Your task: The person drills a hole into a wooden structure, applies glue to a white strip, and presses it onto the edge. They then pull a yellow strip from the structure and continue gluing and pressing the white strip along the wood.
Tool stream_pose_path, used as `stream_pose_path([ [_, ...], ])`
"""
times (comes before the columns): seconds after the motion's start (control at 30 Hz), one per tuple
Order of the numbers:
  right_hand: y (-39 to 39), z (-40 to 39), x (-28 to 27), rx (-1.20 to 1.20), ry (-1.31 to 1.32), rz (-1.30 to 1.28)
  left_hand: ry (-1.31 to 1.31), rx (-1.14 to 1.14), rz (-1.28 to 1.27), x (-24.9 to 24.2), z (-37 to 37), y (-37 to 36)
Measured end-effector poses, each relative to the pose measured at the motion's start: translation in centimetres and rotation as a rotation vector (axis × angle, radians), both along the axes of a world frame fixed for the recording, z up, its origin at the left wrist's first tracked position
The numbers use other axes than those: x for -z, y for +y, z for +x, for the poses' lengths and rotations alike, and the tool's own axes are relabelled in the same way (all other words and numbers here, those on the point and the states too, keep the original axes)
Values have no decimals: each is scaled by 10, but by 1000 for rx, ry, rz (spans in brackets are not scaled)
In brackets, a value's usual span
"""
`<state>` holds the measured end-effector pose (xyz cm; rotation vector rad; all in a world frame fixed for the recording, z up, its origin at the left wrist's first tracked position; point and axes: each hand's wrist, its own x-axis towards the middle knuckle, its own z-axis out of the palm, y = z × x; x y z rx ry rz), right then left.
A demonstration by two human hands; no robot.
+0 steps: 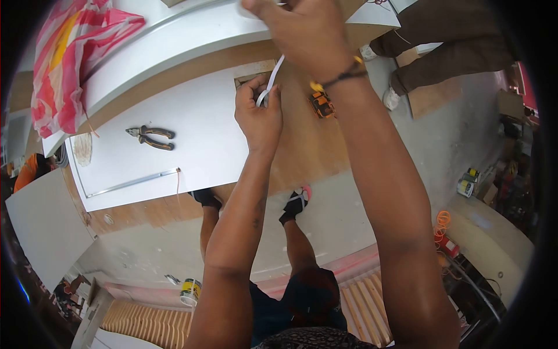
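The curved white counter (192, 49) is stretching across the top of your view, & below it the white sheet (203, 128) is lying w/ the wooden board (299, 139) showing on its R side. A person in dark trousers (447, 43) is standing at upper R. The pink-white plastic bag (58, 70) is draping over the L end of the counter. Your R hand (305, 35) is reaching over the counter edge, fingers bending & partly out of view; what it is gripping, you cannot tell. Your L hand (258, 110) is pinching the white strip, fingers closing. The pliers (152, 138) are resting on the sheet, handles spreading. The can (190, 291) is standing at bottom, its yellow-green label being too small to read. The thin white strip (274, 78) is rising from your L fingers toward your R hand.
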<state>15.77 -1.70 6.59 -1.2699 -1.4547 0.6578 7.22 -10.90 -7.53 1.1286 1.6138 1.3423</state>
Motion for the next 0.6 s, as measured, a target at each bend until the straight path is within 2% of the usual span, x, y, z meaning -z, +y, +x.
stream_pose_path([
  [0.17, 23, -20, 8, -124, 5, -68, 84, 100, -49, -8, -17, 4],
  [0.3, 25, -23, 13, -147, -78, 47, 168, 148, 10, -7, -28, 8],
  [0.4, 13, -21, 14, -124, 9, 180, 171, 174, 4, -6, -37, 12],
  [0.53, -15, 16, 47, 282, 38, 244, 176, 195, 51, -3, -44, 17],
  [0.6, -35, 37, 73, 299, 195, 29, 171, 221, 41, -1, -46, 20],
])
